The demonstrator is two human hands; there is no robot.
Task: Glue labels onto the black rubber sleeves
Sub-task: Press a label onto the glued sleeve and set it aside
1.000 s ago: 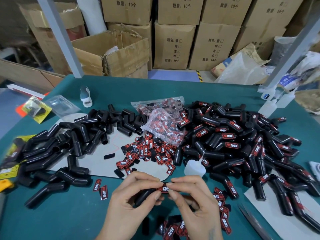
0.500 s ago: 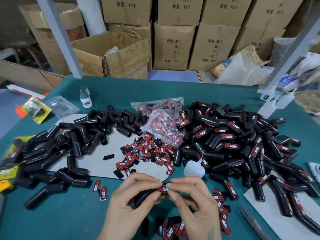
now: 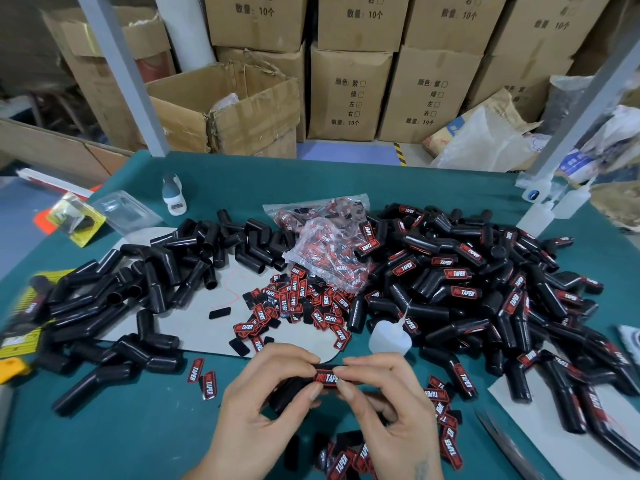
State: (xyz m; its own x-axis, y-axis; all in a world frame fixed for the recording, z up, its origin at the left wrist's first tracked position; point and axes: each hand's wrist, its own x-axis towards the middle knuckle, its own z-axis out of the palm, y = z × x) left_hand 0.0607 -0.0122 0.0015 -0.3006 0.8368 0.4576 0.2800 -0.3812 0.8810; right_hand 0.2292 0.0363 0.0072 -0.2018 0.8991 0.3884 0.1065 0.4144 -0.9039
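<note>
Both hands pinch one black sleeve (image 3: 294, 393) low in the view at 6 o'clock. The left hand (image 3: 256, 410) and right hand (image 3: 388, 410) press thumbs and forefingers on either end of its red label (image 3: 327, 377). Just beyond, at 1 o'clock from the grip, stands a glue bottle (image 3: 388, 339). Loose labels (image 3: 298, 306) lie at 12 o'clock, bare sleeves (image 3: 138, 292) heap at 10 o'clock, and labelled sleeves (image 3: 485, 289) spread at 2 o'clock on the green table (image 3: 104, 438).

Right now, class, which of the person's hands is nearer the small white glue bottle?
Right. The right hand lies just below the glue bottle; the left hand sits farther off, down-left.
</note>
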